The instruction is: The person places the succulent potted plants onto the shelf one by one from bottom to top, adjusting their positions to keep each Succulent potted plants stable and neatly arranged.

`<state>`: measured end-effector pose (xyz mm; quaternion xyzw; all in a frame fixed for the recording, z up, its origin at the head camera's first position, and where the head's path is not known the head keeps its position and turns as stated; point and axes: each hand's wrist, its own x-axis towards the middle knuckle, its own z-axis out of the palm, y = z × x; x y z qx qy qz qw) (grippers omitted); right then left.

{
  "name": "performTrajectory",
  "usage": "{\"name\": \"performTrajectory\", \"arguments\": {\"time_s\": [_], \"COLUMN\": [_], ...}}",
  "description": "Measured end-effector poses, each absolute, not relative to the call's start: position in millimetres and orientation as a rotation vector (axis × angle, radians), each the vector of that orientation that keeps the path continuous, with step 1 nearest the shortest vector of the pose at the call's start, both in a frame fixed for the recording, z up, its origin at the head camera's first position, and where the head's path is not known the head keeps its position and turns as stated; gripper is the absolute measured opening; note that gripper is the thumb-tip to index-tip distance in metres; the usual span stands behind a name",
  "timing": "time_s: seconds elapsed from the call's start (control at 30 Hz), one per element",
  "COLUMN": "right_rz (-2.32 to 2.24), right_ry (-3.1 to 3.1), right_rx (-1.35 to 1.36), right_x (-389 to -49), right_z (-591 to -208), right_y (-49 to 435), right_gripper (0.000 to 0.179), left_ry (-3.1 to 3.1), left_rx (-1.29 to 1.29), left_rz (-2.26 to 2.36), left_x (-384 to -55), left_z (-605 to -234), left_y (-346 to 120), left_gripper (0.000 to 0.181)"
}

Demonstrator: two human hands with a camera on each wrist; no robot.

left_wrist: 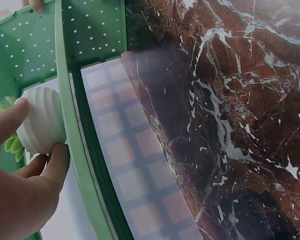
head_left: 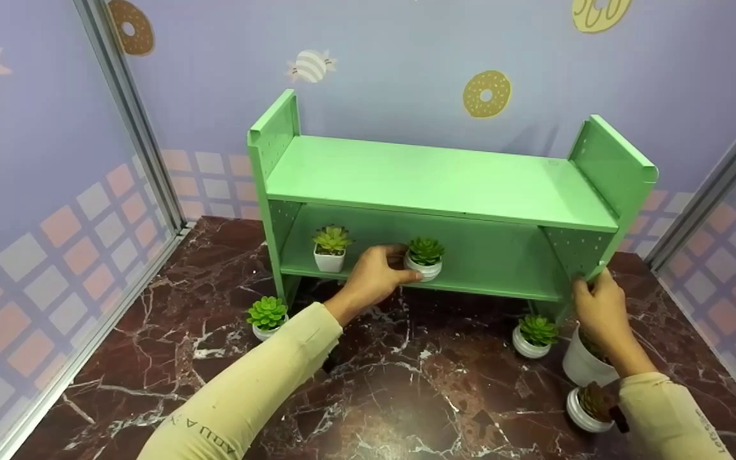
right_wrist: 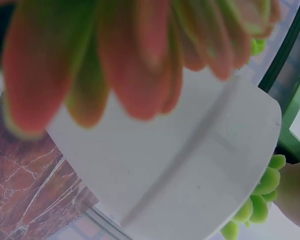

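At the lower shelf [head_left: 496, 268], left hand [head_left: 375, 275] pinches 1 white pot [head_left: 430, 269], likely keeping it upright; right hand [head_left: 603, 310] grips rack side [head_left: 620, 176], presumably steadying it.

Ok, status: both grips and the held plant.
Left grip holds round-potted plant at lower shelf. Right grip on rack's side. Square-potted plant stands left, apart.

- I see a red-brown marbled tabletop [head_left: 406, 396] bearing a light-green two-tier shelf [head_left: 432, 179].
- On the tabletop I count three small round white succulent pots [head_left: 267, 316] [head_left: 535, 337] [head_left: 588, 415] and one larger white pot [head_left: 579, 362].
- The lower tier [head_left: 489, 259] carries a square white succulent pot [head_left: 329, 259].
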<state>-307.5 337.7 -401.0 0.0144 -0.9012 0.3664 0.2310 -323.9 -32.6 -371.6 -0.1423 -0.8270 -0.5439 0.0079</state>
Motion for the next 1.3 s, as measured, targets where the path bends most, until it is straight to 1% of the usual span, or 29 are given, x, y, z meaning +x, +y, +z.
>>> {"name": "performTrajectory", "arguments": {"time_s": [0.4, 0.63, 0.9, 1.13, 1.3], "right_rz": [0.995, 1.004, 1.004, 0.997, 1.012], "right_ry": [-2.47, -2.481, -2.485, -2.488, -2.479], "right_rx": [0.028, 0.032, 0.035, 0.036, 0.043], "right_x": [-305.9, -305.5, -306.2, -306.4, -305.9], "right_z": [-399.9, -400.2, -400.1, -400.0, -400.2], "right_y": [336.5, 336.3, 337.3, 337.1, 337.1], "right_gripper": [0.03, 0.033, 0.033, 0.034, 0.034], "left_ry": [-2.57, -2.531, -2.521, -2.535, -2.488], "left_rx": [-0.44, -0.451, -0.477, -0.438, -0.387], "left_rz": [-1.713, -1.771, -1.755, -1.753, -1.838], "left_x": [-326.6, -326.6, -326.3, -323.7, -320.3], "left_z": [-372.6, -375.2, -377.4, -378.7, -379.5], "left_y": [-30.8, -30.5, -31.5, -36.1, -39.8], "left_gripper": [0.059, 0.059, 0.056, 0.061, 0.066]}}
